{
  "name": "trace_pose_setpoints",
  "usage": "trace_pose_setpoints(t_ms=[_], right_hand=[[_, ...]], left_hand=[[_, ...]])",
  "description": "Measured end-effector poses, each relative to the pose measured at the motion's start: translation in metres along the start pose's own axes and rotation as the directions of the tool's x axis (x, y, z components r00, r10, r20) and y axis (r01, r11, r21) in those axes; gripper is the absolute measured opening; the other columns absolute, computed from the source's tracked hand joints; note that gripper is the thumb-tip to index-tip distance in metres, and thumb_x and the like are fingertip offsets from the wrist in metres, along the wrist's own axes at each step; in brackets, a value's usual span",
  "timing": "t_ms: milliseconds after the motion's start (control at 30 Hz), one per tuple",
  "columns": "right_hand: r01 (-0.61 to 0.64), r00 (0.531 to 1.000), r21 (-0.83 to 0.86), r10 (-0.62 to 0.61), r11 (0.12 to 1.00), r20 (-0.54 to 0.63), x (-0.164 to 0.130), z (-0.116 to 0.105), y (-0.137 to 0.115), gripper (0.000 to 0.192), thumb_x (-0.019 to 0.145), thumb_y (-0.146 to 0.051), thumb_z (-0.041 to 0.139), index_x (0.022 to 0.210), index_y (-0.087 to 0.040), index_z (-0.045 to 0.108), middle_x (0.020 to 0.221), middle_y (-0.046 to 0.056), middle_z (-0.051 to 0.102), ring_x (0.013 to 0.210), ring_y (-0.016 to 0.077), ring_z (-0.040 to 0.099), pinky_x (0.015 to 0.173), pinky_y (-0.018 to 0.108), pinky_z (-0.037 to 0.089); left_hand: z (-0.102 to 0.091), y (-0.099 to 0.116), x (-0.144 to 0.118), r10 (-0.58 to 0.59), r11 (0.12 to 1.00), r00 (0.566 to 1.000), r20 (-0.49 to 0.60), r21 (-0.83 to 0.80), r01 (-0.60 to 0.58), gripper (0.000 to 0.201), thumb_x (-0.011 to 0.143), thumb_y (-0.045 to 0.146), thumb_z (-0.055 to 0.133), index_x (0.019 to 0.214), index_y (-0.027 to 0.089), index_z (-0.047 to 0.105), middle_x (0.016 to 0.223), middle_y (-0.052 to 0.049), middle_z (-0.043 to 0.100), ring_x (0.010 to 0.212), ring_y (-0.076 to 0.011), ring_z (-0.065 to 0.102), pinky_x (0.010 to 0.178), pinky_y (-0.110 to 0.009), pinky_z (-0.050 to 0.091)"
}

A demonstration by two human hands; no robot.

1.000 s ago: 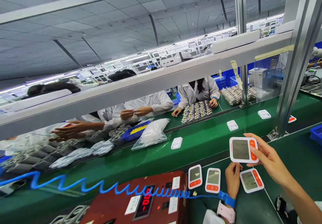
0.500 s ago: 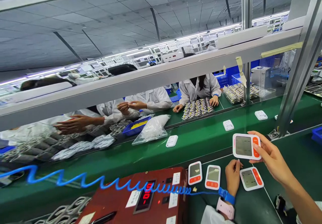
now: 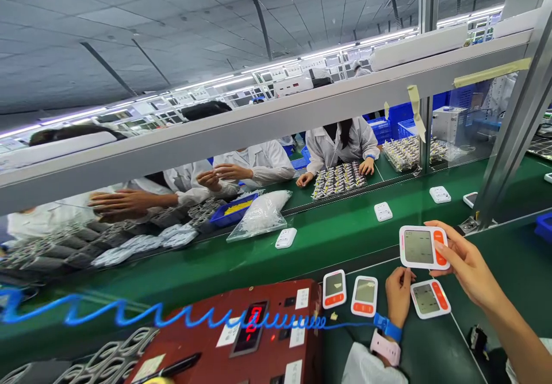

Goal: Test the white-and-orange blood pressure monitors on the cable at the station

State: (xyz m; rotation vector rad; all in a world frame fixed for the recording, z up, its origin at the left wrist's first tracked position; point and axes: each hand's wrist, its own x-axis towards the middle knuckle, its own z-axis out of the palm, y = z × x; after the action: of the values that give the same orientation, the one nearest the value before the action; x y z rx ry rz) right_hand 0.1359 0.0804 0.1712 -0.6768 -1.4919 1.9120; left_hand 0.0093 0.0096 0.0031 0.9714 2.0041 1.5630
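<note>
Head view: right hand [image 3: 468, 266] pinching raised monitor [image 3: 423, 248] by its edge, risk of slipping onto unit [image 3: 430, 299] below; left hand [image 3: 397, 295] loosely open beside it.

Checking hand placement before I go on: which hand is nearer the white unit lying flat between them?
Left. The left hand rests just beside the flat unit, at its left edge. The right hand is raised above and to its right, holding another unit.
</note>
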Motion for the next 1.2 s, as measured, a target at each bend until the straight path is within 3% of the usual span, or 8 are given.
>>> trace_pose_setpoints(t_ms=[333, 733, 1200], right_hand=[[-0.010, 1.000, -0.024, 0.010, 1.000, 0.007, -0.0028, 0.0001, -0.0021, 0.064, 0.083, -0.053, 0.064, 0.139, -0.029, 0.044, 0.117, 0.007, 0.062, 0.092, 0.0246, 0.064, 0.057, 0.025, 0.058], [-0.033, 0.999, 0.011, 0.032, 0.999, 0.026, -0.0005, -0.0046, 0.0041, 0.065, 0.082, -0.051, 0.066, 0.140, -0.029, 0.045, 0.114, 0.007, 0.062, 0.076, 0.0198, 0.061, 0.051, 0.023, 0.055], [-0.023, 0.998, 0.018, 0.022, 1.000, 0.066, -0.0058, -0.0011, -0.0009, 0.060, 0.085, -0.048, 0.064, 0.139, -0.028, 0.045, 0.110, 0.007, 0.063, 0.079, 0.0199, 0.062, 0.054, 0.022, 0.056]], left_hand=[[-0.0004, 0.0048, -0.0002, -0.037, 0.999, 0.999, -0.003, -0.007, 0.037, 0.036, 0.086, 0.040, 0.048, 0.065, 0.017, 0.066, 0.068, -0.005, 0.068, 0.066, -0.0190, 0.063, 0.063, -0.027, 0.046], [-0.0008, 0.0056, -0.0015, -0.036, 0.999, 0.999, 0.001, -0.010, 0.036, 0.031, 0.084, 0.031, 0.046, 0.064, 0.016, 0.065, 0.065, -0.004, 0.066, 0.062, -0.0171, 0.059, 0.060, -0.025, 0.043], [-0.0012, 0.0058, -0.0050, -0.032, 0.998, 0.999, -0.028, -0.056, 0.030, 0.022, 0.081, 0.028, 0.052, 0.075, 0.015, 0.069, 0.073, -0.004, 0.069, 0.080, -0.0210, 0.061, 0.072, -0.029, 0.049]])
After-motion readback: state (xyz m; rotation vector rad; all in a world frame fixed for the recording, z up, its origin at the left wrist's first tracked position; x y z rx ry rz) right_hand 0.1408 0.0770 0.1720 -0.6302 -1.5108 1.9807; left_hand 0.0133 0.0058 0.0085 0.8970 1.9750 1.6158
